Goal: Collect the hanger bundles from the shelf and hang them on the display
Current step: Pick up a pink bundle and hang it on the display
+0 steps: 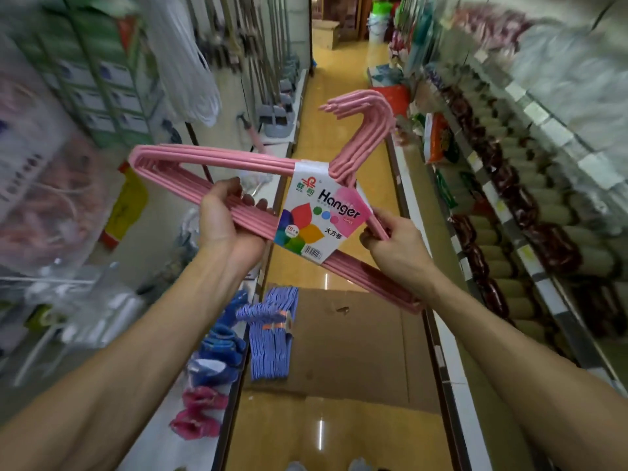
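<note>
I hold a bundle of pink hangers [217,158] in front of me in a shop aisle, its hooks pointing up and away. A white paper label [319,212] reading "Hanger" wraps the bundle's middle. My left hand [224,219] grips the lower bar on the left side, fingers curled round it. My right hand [394,243] grips the sloping right arm of the bundle just beside the label. A bundle of blue-purple hangers [272,331] lies below on the low shelf edge and cardboard.
Flat brown cardboard [356,341] covers the orange floor between two shelf rows. Blue and pink goods [210,368] lie on the left low shelf. Packed goods fill the right shelves [530,212]. Mops and brooms [272,62] hang at the far left.
</note>
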A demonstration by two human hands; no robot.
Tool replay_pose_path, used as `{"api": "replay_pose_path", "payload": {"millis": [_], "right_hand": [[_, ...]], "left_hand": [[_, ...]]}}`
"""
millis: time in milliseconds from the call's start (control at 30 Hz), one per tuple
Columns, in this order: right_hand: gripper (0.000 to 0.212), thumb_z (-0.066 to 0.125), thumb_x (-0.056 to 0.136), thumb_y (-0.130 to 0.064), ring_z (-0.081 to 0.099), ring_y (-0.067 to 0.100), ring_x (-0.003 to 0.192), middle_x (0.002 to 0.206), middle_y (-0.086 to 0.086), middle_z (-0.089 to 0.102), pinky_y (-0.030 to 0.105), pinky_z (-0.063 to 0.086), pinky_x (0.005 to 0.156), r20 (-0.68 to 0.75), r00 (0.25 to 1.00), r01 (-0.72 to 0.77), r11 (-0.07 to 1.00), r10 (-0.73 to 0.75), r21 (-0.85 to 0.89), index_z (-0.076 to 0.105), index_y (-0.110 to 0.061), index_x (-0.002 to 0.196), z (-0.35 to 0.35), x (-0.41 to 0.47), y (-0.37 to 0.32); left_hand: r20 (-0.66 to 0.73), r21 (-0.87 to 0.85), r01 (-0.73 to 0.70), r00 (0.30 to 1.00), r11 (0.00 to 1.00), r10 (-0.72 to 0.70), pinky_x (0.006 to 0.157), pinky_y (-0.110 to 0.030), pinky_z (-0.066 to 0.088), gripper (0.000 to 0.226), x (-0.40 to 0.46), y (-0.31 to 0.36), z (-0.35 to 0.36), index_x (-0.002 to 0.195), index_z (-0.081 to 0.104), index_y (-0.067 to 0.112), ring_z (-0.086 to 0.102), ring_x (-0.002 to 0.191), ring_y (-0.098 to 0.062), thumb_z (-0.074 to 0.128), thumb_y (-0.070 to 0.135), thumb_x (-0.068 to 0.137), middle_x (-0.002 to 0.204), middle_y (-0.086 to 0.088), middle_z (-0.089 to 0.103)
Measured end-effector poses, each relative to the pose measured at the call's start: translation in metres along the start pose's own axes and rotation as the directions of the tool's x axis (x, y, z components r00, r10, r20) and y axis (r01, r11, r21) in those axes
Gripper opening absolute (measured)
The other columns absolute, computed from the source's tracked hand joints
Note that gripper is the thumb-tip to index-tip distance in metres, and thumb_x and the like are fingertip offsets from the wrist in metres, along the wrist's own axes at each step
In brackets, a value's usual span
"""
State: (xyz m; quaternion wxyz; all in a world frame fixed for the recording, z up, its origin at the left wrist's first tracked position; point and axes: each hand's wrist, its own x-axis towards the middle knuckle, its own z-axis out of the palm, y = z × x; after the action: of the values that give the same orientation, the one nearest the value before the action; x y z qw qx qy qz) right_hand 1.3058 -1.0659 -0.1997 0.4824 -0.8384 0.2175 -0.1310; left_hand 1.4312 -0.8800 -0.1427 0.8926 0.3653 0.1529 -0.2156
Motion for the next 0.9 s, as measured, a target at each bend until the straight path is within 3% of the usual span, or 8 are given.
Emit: {"api": "replay_pose_path", "payload": {"millis": [267, 333, 400, 467, 633, 800, 900], "right_hand": [[0.045, 0.058, 0.088, -0.010, 0.066, 0.027, 0.082, 0.092, 0.003, 0.070, 0.050, 0.058, 0.077, 0.075, 0.990, 0.121, 0.993, -0.121, 0.006, 0.062, -0.035, 0.125, -0.005, -0.016, -0.059], [0.045, 0.058, 0.087, -0.008, 0.066, 0.022, 0.078, 0.090, 0.000, 0.071, 0.049, 0.059, 0.076, 0.104, 0.977, 0.183, 0.983, -0.185, 0.030, 0.063, -0.035, 0.122, -0.005, -0.018, -0.067], [0.046, 0.057, 0.088, -0.004, 0.063, 0.007, 0.066, 0.084, -0.003, 0.069, 0.036, 0.059, 0.066, 0.153, 0.957, 0.238, 0.969, -0.246, 0.066, 0.063, -0.031, 0.125, -0.007, -0.022, -0.073], [0.043, 0.059, 0.089, -0.002, 0.058, 0.001, 0.058, 0.075, -0.008, 0.066, 0.025, 0.053, 0.058, 0.190, 0.934, 0.290, 0.953, -0.301, 0.087, 0.064, -0.029, 0.123, -0.010, -0.024, -0.079], [0.046, 0.061, 0.088, -0.005, 0.066, 0.008, 0.074, 0.089, -0.010, 0.073, 0.027, 0.054, 0.065, 0.297, 0.860, 0.381, 0.910, -0.414, 0.164, 0.065, -0.040, 0.117, -0.013, -0.039, -0.093], [0.040, 0.062, 0.084, -0.010, 0.068, 0.016, 0.082, 0.091, -0.006, 0.073, 0.048, 0.058, 0.075, 0.416, 0.752, 0.454, 0.859, -0.511, 0.235, 0.066, -0.040, 0.111, 0.004, -0.067, -0.105], [0.040, 0.061, 0.083, -0.002, 0.064, 0.011, 0.073, 0.083, -0.006, 0.072, 0.037, 0.052, 0.068, 0.458, 0.690, 0.498, 0.827, -0.561, 0.261, 0.067, -0.033, 0.107, 0.018, -0.089, -0.115]], "left_hand": [[-0.021, -0.081, -0.154, 0.988, 0.985, 0.153, 0.048, -0.019, 0.049, 0.028, -0.082, 0.039, 0.010, 0.067, 0.051, 0.016, 0.056, 0.040, -0.012, 0.053, 0.017, 0.095, 0.057, 0.001, 0.054], [-0.029, -0.098, -0.197, 0.980, 0.976, 0.195, 0.062, -0.024, 0.054, 0.021, -0.097, 0.046, 0.005, 0.073, 0.053, 0.016, 0.061, 0.060, -0.014, 0.055, 0.019, 0.094, 0.071, 0.001, 0.058], [-0.038, -0.137, -0.222, 0.975, 0.965, 0.219, 0.072, -0.027, 0.057, 0.014, -0.116, 0.051, 0.002, 0.078, 0.056, 0.016, 0.063, 0.072, -0.016, 0.058, 0.020, 0.092, 0.080, 0.000, 0.059], [-0.083, -0.172, -0.287, 0.958, 0.942, 0.276, 0.060, -0.024, 0.055, 0.021, -0.135, 0.052, 0.001, 0.073, 0.055, 0.016, 0.062, 0.060, -0.014, 0.056, 0.018, 0.094, 0.068, 0.001, 0.058], [-0.194, -0.232, -0.419, 0.904, 0.878, 0.381, 0.064, -0.029, 0.056, 0.028, -0.191, 0.042, -0.009, 0.065, 0.054, 0.016, 0.057, 0.054, -0.014, 0.059, 0.018, 0.093, 0.061, 0.000, 0.053], [-0.250, -0.261, -0.521, 0.850, 0.813, 0.465, 0.046, -0.026, 0.053, 0.028, -0.251, 0.034, -0.027, 0.069, 0.054, 0.013, 0.062, 0.048, -0.019, 0.051, 0.016, 0.097, 0.058, -0.003, 0.060], [-0.301, -0.264, -0.582, 0.808, 0.770, 0.507, 0.053, -0.030, 0.056, 0.029, -0.286, 0.032, -0.043, 0.067, 0.053, 0.012, 0.065, 0.047, -0.022, 0.051, 0.017, 0.095, 0.056, -0.007, 0.061]]}}
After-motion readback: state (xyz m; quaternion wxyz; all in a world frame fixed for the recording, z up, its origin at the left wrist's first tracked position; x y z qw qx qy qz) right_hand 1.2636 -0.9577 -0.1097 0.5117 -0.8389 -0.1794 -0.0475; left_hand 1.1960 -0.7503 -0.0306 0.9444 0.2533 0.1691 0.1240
